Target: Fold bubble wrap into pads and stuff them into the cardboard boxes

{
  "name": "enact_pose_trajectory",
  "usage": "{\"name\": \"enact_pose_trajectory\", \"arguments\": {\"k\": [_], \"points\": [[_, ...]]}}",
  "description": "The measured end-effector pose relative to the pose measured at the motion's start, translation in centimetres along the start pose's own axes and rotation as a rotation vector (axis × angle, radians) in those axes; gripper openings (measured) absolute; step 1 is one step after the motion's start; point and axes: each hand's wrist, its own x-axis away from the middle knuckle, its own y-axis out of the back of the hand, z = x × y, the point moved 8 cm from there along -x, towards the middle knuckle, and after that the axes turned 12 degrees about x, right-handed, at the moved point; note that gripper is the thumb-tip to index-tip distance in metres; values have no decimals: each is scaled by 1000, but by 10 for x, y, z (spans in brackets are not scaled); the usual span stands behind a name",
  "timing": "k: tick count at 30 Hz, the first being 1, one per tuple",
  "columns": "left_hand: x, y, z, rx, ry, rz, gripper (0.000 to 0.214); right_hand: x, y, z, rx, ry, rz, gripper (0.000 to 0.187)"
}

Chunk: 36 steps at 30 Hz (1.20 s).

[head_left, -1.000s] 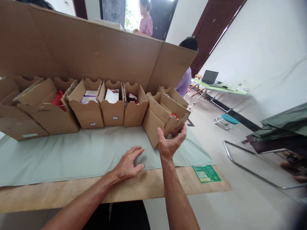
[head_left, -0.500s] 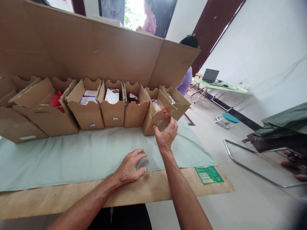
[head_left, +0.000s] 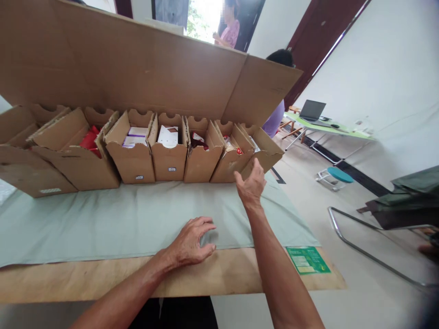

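Observation:
A row of open cardboard bins stands on a pale green cloth (head_left: 113, 219). My right hand (head_left: 252, 185) is open, fingers up, touching the front of the bins at the right end of the row (head_left: 262, 157), next to a bin with red packets (head_left: 233, 157). My left hand (head_left: 194, 240) rests on the cloth near the table's front edge, fingers curled loosely, holding nothing.
A tall cardboard sheet (head_left: 137, 68) stands behind the bins. Other bins hold white boxes (head_left: 168, 137) and red items (head_left: 89, 139). A green card (head_left: 307, 259) lies at the table corner. Two people are beyond the cardboard; a laptop table (head_left: 325, 125), stool and metal frame (head_left: 370, 256) stand right.
My right hand pushed the tilted right-end bins back into line with the row, then opened against their front. The left hand stayed on the cloth.

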Motion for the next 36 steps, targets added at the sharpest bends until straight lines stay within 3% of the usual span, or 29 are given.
{"name": "enact_pose_trajectory", "arguments": {"k": [2,4,8,11,14,20,24,27,29,32,36], "points": [[0,0,-1,6,-13,-15,52,0,19,22,-87,95,-11,69],[1,3,-1,28,-36,-70,45,-2,27,59,-149,224,76,62],[1,21,-3,85,-135,-258,28,-10,3,128,71,406,417,67],[3,43,-5,87,-175,-433,22,-18,-8,145,190,408,478,46],[7,66,-5,90,-156,-589,21,-18,-1,145,183,394,402,33],[12,78,-2,93,-89,-697,18,1,-3,152,200,499,493,65],[14,80,-2,67,-121,-743,16,-9,-5,161,169,443,467,40],[19,91,-2,62,-147,-823,16,-2,6,159,158,426,454,32],[24,103,-1,67,-154,-897,19,18,23,148,154,427,455,30],[35,121,2,83,-140,-1012,30,60,65,116,18,437,451,24],[52,127,0,115,-116,-1045,40,107,132,44,-323,403,534,15]]}}
